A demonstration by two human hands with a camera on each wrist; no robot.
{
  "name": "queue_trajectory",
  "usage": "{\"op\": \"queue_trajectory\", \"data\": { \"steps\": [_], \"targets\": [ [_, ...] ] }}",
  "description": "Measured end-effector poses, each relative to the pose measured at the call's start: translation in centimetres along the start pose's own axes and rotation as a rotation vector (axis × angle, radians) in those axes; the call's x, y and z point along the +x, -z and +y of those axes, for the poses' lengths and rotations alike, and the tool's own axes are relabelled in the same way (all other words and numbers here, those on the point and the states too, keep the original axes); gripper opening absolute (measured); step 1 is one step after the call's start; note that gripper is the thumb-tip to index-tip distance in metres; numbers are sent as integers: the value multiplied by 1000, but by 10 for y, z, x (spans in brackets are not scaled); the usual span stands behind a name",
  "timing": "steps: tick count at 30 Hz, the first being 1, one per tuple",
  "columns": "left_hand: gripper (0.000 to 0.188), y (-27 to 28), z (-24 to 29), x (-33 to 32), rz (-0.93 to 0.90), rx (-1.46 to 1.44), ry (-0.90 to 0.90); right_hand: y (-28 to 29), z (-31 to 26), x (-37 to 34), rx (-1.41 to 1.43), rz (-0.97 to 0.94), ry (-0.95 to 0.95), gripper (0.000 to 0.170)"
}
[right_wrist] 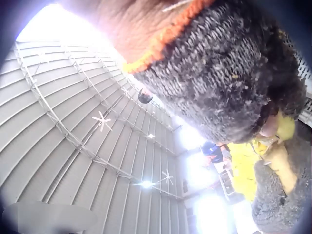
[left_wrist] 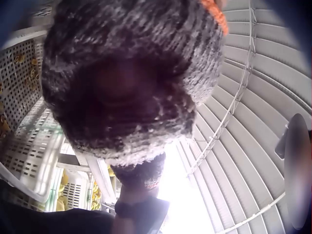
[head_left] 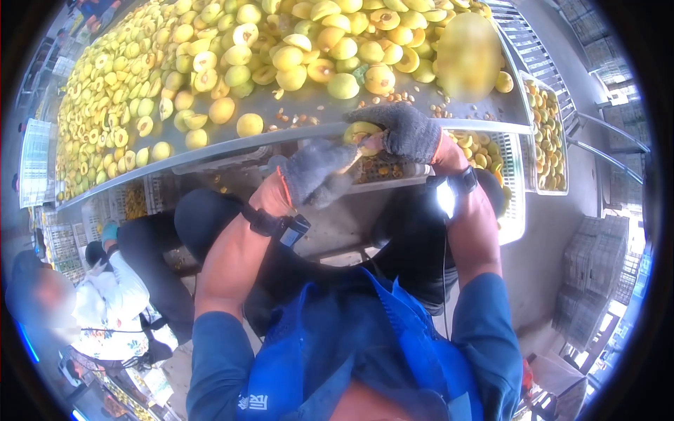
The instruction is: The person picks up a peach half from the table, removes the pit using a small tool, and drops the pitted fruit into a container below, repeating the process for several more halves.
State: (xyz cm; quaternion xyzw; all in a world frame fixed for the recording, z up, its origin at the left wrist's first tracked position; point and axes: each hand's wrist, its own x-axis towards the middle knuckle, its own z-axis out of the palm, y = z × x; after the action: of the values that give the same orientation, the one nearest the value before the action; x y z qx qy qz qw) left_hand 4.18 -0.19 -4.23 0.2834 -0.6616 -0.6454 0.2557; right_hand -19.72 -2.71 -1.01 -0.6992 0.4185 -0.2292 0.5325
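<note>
Both hands wear dark grey knit gloves with orange cuffs and meet at the table's near edge. My right hand [head_left: 411,133] grips a yellow-green apricot [head_left: 360,131], its fingers curled over the fruit. My left hand [head_left: 314,172], blurred, comes from the other side and pinches a pale yellow apricot piece [head_left: 349,161]. In the right wrist view, the apricot [right_wrist: 286,126] shows beneath the right-hand glove, and the pale piece [right_wrist: 281,165] lies against the left-hand glove [right_wrist: 278,204]. In the left wrist view, the left-hand glove [left_wrist: 131,97] has curled fingers and hides what they hold.
A metal table [head_left: 281,104] bears a large heap of whole and halved apricots [head_left: 288,57], with loose pits [head_left: 439,111] near its edge. White crates [head_left: 516,179] of fruit stand below and to the right. Another person [head_left: 119,295] sits at the left. Stacked crates [head_left: 593,270] stand far right.
</note>
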Motion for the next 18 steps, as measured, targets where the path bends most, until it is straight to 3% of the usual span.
{"op": "queue_trajectory", "data": {
  "steps": [4, 7, 10, 13, 16, 18],
  "targets": [
    [33, -1, 9, -3, 37, -409, 317, -12, 1, -3, -86, 139, 144, 48],
    [33, -1, 3, -1, 70, -603, 435, -19, -12, -3, -45, 184, 53, 40],
    [32, 1, 7, 0, 60, -684, 470, -20, -15, -3, -153, 237, 95, 32],
    [31, 1, 10, 0, 49, -770, 508, -15, -16, -1, 58, 153, -91, 33],
    [36, 2, 5, 2, -120, -1056, 479, -10, -8, -1, 135, 154, 5, 41],
    [39, -4, 10, 2, -14, -1263, 538, -12, 1, 1, 204, 154, 18, 48]
  ]
}}
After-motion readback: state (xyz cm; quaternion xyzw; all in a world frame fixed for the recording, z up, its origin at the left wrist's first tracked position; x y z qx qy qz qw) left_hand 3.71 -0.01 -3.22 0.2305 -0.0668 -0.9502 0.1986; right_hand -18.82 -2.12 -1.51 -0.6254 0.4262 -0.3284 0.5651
